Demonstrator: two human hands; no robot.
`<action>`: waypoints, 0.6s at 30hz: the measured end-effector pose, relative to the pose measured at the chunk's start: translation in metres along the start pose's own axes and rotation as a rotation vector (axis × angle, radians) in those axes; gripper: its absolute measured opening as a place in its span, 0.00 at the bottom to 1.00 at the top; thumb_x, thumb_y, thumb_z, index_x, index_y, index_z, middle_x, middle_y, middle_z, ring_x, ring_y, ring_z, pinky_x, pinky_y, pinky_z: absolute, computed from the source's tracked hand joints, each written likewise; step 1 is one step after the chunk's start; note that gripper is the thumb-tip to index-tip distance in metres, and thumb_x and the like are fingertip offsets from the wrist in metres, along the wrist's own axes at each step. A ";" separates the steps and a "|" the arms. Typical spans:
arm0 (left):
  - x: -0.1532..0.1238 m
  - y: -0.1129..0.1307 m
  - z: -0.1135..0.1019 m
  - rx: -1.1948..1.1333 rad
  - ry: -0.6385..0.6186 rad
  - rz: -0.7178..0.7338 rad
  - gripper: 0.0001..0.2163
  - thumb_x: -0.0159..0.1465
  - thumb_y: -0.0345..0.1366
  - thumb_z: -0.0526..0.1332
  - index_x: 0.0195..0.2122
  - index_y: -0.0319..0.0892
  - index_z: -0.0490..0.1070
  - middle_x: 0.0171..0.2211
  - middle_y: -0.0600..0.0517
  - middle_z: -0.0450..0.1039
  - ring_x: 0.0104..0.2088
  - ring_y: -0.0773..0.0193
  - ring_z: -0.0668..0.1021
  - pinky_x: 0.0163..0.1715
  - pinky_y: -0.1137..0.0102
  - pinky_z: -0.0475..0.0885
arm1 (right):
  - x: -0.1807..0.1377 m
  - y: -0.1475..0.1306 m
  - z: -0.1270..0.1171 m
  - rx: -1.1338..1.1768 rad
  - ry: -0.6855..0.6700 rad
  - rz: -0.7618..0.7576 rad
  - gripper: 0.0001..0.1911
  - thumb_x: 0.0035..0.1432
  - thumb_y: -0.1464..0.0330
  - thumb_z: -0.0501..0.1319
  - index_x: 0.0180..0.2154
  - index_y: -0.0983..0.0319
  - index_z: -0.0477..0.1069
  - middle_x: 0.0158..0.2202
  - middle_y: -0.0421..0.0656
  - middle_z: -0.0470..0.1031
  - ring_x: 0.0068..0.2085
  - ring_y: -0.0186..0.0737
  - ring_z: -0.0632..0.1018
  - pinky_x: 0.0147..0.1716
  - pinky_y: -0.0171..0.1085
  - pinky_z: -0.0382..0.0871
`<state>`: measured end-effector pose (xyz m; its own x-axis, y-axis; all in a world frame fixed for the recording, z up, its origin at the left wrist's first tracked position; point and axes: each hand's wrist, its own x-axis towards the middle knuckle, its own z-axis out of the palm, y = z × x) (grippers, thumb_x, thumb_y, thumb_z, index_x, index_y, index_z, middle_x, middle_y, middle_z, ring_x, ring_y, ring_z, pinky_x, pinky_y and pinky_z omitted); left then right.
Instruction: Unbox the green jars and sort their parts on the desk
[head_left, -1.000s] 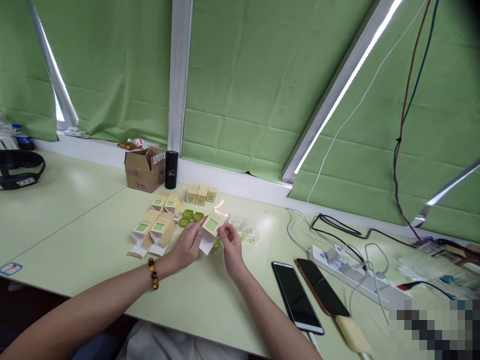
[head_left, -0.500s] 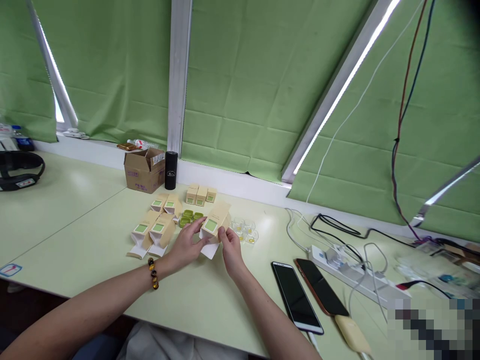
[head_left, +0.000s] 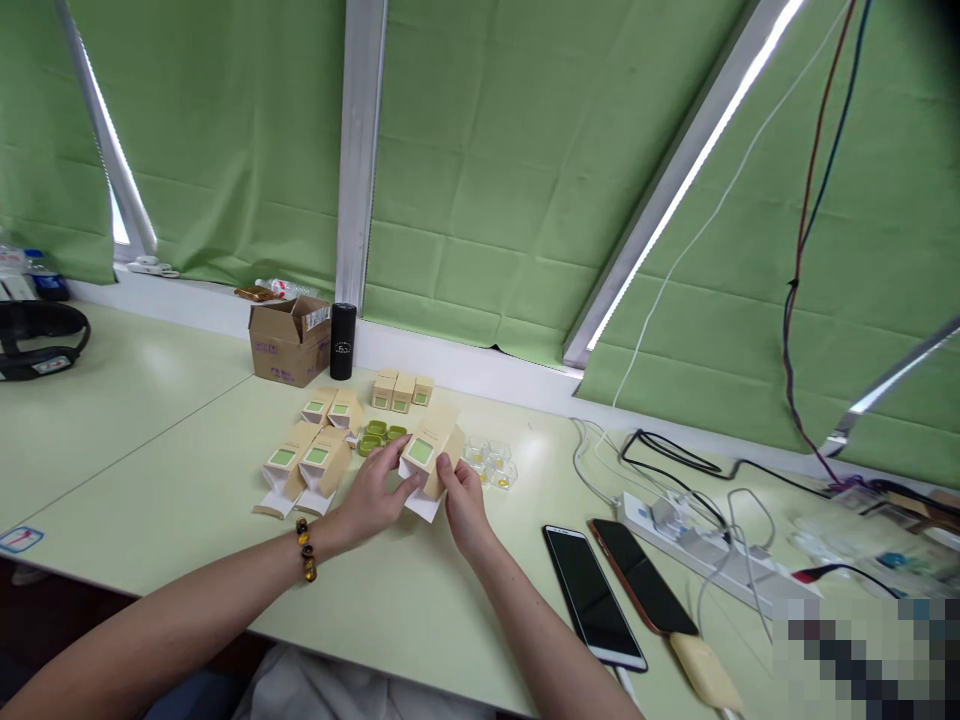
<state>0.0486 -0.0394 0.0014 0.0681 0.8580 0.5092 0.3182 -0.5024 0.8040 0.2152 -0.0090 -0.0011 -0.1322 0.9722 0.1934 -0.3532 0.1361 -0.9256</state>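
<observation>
Between my hands is a small beige cardboard box (head_left: 437,437) with a green label, its white-lined flap hanging open toward me. My left hand (head_left: 381,488) grips its left side, and my right hand (head_left: 465,500) holds the right side with the thumb on the front edge. To the left stand several similar boxes (head_left: 324,455) with open flaps. Small green containers (head_left: 371,440) sit just behind my left hand, partly hidden. Clear plastic pieces with yellow spots (head_left: 495,462) lie to the right of the held box.
Three closed beige boxes (head_left: 402,390) stand at the back, near a black tumbler (head_left: 343,342) and a brown carton (head_left: 290,342). Two phones (head_left: 592,595) lie at the right beside a power strip (head_left: 712,555) with tangled cables. A black headset (head_left: 41,340) rests far left.
Both hands keep holding the beige box in almost the same place. Its white flap has shifted slightly, and the fingers have barely moved.
</observation>
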 end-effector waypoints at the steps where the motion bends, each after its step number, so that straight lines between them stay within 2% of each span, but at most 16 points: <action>1: 0.000 -0.001 0.000 -0.079 -0.028 0.006 0.28 0.69 0.43 0.64 0.68 0.45 0.64 0.61 0.41 0.73 0.59 0.46 0.76 0.57 0.55 0.73 | 0.000 -0.001 0.000 0.013 0.004 0.003 0.30 0.54 0.46 0.72 0.46 0.63 0.81 0.43 0.49 0.86 0.40 0.48 0.84 0.40 0.42 0.78; 4: 0.001 -0.002 0.000 -0.320 -0.097 -0.037 0.27 0.71 0.45 0.62 0.69 0.43 0.62 0.66 0.39 0.68 0.65 0.45 0.72 0.62 0.56 0.71 | -0.001 -0.003 -0.001 0.045 0.027 0.022 0.29 0.54 0.47 0.72 0.46 0.63 0.81 0.42 0.49 0.86 0.40 0.49 0.84 0.40 0.43 0.78; 10: 0.005 0.000 0.000 -0.637 -0.152 -0.123 0.27 0.69 0.47 0.64 0.66 0.44 0.66 0.64 0.41 0.72 0.65 0.44 0.73 0.62 0.56 0.71 | -0.001 -0.007 -0.001 0.068 0.068 0.033 0.28 0.53 0.48 0.73 0.44 0.63 0.82 0.42 0.48 0.86 0.40 0.49 0.84 0.40 0.43 0.79; 15: 0.006 -0.001 -0.003 -0.628 -0.109 -0.140 0.28 0.68 0.47 0.66 0.67 0.44 0.65 0.61 0.41 0.75 0.63 0.45 0.75 0.59 0.56 0.73 | -0.001 -0.008 -0.001 0.076 0.108 0.021 0.28 0.52 0.49 0.74 0.45 0.63 0.80 0.41 0.48 0.86 0.42 0.51 0.85 0.41 0.45 0.81; 18: 0.008 -0.002 -0.005 -0.543 -0.052 -0.130 0.25 0.70 0.51 0.62 0.63 0.43 0.69 0.55 0.41 0.78 0.56 0.48 0.80 0.53 0.59 0.75 | -0.001 -0.009 0.000 0.083 0.135 0.010 0.27 0.51 0.50 0.75 0.45 0.63 0.80 0.41 0.49 0.86 0.42 0.52 0.85 0.41 0.45 0.81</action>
<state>0.0441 -0.0322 0.0054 0.1120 0.9136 0.3909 -0.2044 -0.3638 0.9088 0.2189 -0.0111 0.0067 -0.0124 0.9909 0.1339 -0.4283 0.1158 -0.8962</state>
